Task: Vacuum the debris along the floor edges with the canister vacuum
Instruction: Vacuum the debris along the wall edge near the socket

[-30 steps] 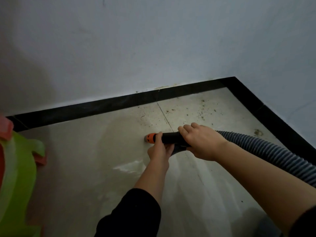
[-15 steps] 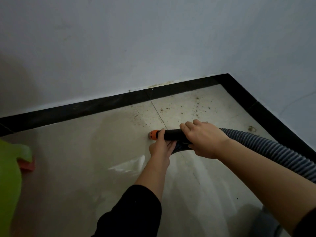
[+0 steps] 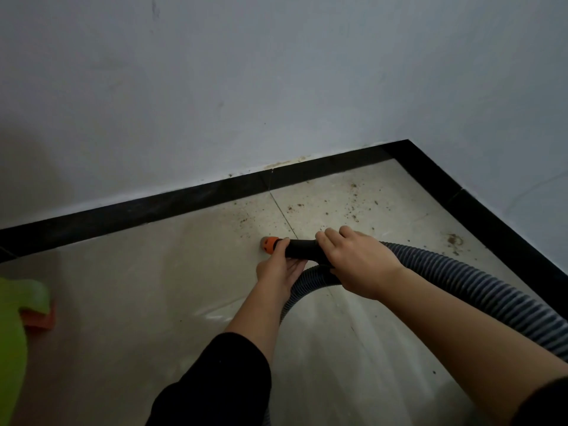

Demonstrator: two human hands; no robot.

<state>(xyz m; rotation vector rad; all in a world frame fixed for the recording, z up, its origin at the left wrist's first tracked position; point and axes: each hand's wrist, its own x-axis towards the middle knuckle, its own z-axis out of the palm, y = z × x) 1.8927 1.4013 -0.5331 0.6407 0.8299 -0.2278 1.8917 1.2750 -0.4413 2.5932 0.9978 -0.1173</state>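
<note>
1. Orange nozzle tip (image 3: pixel 270 245) on the vacuum's black wand (image 3: pixel 299 249) sits low over the pale tiled floor (image 3: pixel 138 302), near the far edge. It points left, just left of a tile joint (image 3: pixel 282 216). Whether it touches the tiles cannot be told.
2. The left hand (image 3: pixel 281 270) grips the wand from below, right behind the orange tip, with the thumb on top and the fingers curled underneath.
3. The right hand (image 3: pixel 356 262) wraps over the wand's rear end, fingers curled over the top, where the ribbed grey hose (image 3: pixel 461 281) joins.
4. The hose runs off to the right, and another stretch of it curves beneath both hands toward the person.
5. Brown debris (image 3: pixel 353 207) is scattered between the nozzle and the far right corner of the floor, with a small clump near the right edge.
6. Black skirting (image 3: pixel 153 210) lines the far and right edges and meets at that corner, below a white wall (image 3: pixel 276 87).
7. A green plastic thing (image 3: pixel 12 333) with an orange part stands at the left edge.
8. A black sleeve (image 3: pixel 215 382) covers the left forearm.
</note>
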